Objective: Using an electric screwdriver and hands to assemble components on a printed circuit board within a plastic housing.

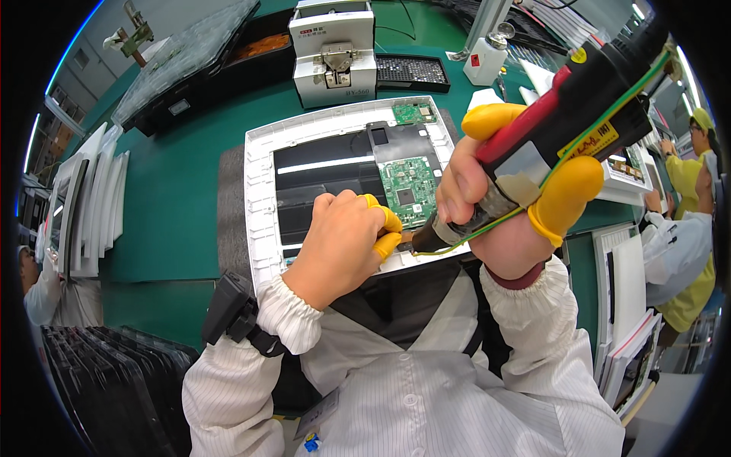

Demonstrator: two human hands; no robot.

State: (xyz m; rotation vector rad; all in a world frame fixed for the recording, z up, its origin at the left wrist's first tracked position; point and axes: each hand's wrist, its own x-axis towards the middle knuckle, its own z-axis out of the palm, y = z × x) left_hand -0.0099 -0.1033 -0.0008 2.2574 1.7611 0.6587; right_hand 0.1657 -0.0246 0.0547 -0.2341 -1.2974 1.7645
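Note:
My right hand [506, 221], with yellow finger cots on some of its fingers, is wrapped round a red and black electric screwdriver [525, 137]. A green and yellow wire runs along the tool. Its nose slants down to the near edge of a white panel frame [261, 206]. There my left hand [335, 240] is closed, thumb and forefinger in yellow cots, close beside the tool's nose. A small brown bit shows at those fingertips; I cannot make out what it is. Just beyond them lies a green circuit board [419, 177], and a smaller green board [413, 114] sits in the frame's far right corner.
The frame rests on a dark grey mat [234, 190] on the green table [160, 206]. Behind it stand a white screw feeder [332, 84], a black tray [413, 72] and a white bottle [486, 61]. White panels [95, 206] stand at left. Co-workers are at both sides.

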